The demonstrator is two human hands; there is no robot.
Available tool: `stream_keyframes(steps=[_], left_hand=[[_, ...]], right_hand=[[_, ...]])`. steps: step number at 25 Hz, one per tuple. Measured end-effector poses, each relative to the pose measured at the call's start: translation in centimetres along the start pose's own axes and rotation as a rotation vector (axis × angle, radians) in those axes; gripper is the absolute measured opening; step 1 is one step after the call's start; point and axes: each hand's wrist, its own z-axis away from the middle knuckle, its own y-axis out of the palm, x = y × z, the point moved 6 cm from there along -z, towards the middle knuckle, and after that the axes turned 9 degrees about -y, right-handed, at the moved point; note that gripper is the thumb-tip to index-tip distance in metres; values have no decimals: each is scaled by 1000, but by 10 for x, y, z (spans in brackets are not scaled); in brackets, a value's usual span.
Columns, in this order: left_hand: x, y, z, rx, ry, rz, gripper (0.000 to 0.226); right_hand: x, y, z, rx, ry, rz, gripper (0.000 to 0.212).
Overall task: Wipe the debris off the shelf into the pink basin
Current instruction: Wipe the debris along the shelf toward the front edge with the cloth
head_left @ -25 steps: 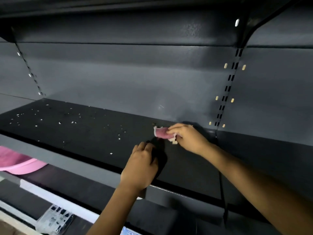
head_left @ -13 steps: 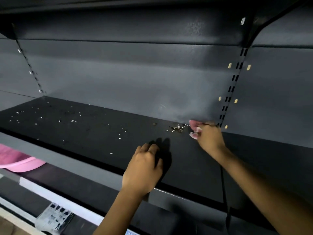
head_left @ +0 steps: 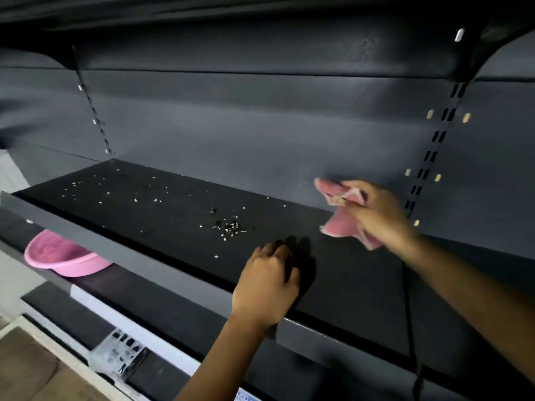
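Head view: right hand [head_left: 379,215] grips pink cloth [head_left: 340,227] near debris [head_left: 230,227] on shelf [head_left: 333,285].

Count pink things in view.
2: the basin under the shelf at left, partly hidden by its lip; the cloth gripped in the right hand at the back.

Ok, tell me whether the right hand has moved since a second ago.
Yes. The right hand, gripping the pink cloth, has shifted rightward along the shelf, closer to the slotted upright.
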Motion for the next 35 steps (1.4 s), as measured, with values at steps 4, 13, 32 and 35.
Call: stream_keyframes(steps=[4,13,32,35], left_hand=[[0,3,1,-23,8,-13,24],[1,0,1,-37,-11,33,19],[-3,-17,11,-216,-30,304,20],[-5,-21,16,-231,-4,312,24]], right_hand=[[-51,-23,80,579,60,313,51],[-6,99,56,807,-130,358,64],[7,-6,153,1047,-697,-23,42],[45,37,131,1014,-700,-1,37]])
